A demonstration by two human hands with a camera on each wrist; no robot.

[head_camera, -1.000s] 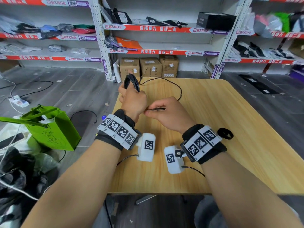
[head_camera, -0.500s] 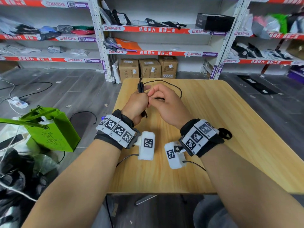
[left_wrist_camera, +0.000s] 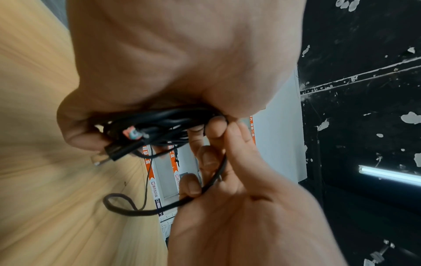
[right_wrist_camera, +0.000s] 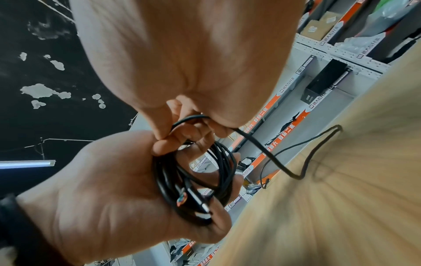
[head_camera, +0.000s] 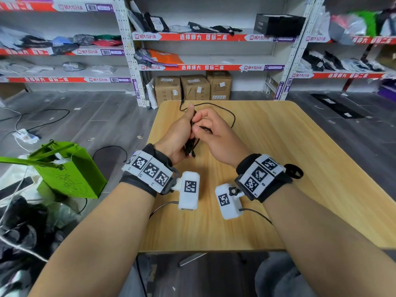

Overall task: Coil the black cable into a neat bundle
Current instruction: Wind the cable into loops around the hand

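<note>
Both hands (head_camera: 192,133) coil black cable (head_camera: 230,116) near the table's (head_camera: 300,168) far-left edge.

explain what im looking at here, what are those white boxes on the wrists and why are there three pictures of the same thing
No robot here: a person is working with two bare hands. One picture comes from a camera on the head, looking down at a wooden table. The white boxes with square patterns are small cameras strapped to each wrist; they give the other two pictures, close-ups along each hand.

The left hand grips a bundle of loops of black cable, with a plug end showing among the loops. The right hand pinches the loose strand next to the bundle. The rest of the cable lies uncoiled on the table beyond the hands.

Behind are shelves of packages, cardboard boxes and, on the floor, a green bag.
</note>
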